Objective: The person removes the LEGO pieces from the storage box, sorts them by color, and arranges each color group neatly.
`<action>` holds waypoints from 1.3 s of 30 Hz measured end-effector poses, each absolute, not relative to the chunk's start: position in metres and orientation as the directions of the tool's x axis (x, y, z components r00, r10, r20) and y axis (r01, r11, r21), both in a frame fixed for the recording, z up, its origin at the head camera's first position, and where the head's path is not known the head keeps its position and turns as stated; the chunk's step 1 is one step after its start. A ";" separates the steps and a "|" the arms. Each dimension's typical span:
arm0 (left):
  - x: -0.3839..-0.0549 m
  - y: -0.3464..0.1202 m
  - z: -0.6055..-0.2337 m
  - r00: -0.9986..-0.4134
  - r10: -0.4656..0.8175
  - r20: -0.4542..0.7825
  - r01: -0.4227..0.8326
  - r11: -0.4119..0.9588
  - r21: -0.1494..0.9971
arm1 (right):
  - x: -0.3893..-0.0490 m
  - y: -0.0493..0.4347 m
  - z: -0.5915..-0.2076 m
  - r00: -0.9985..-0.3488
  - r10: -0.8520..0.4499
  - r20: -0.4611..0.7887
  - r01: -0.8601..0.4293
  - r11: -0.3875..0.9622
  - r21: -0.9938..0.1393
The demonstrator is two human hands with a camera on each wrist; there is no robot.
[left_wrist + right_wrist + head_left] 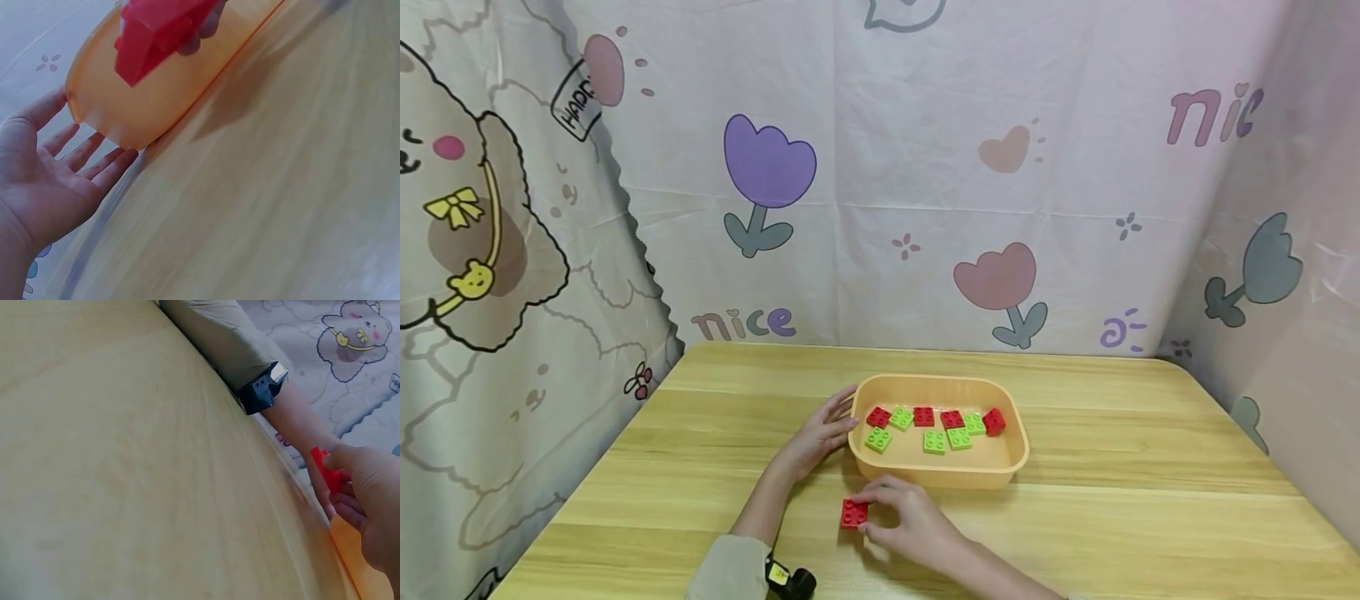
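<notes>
Carrying seems in hand: right hand (916, 518) pinches a red brick (852, 514) near the front-left corner of the box (955, 477); left hand (817, 435), fingers spread, touches its left edge. Next move needs steady pinch.

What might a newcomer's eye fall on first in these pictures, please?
Probably the orange tray on the table, holding green and red blocks, with the left hand at its left end. Next, the red block pinched by the right hand in front of the tray. Behind, a purple tulip stands out on the backdrop.
</notes>
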State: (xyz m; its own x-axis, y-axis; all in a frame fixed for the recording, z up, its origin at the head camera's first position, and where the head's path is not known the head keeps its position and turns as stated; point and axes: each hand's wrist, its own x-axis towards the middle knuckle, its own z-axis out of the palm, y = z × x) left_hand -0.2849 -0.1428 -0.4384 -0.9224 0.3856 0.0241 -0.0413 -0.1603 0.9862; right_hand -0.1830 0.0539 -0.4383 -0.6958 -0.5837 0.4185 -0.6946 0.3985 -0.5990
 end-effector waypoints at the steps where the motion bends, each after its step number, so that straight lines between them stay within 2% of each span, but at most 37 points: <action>1: -0.285 -0.143 -0.438 -0.923 0.385 0.019 -0.048 -0.165 0.985 | -0.183 0.054 -0.439 -0.698 -0.584 0.416 -0.693 0.402 -0.599; 11: -0.285 -0.143 -0.440 -0.916 0.400 0.015 -0.056 -0.164 0.985 | -0.187 0.054 -0.452 -0.702 -0.587 0.403 -0.687 0.411 -0.599; 39: -0.287 -0.142 -0.440 -0.927 0.374 0.011 -0.052 -0.158 0.986 | -0.189 0.054 -0.459 -0.646 -0.609 0.460 -0.750 0.393 -0.532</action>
State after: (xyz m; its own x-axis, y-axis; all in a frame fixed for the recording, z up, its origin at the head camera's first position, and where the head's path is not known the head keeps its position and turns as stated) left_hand -0.2866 -0.1424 -0.4397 -0.9273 0.3742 0.0111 -0.0520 -0.1582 0.9860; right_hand -0.1889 0.0539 -0.4592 -0.6459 -0.6090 0.4604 -0.7498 0.3927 -0.5325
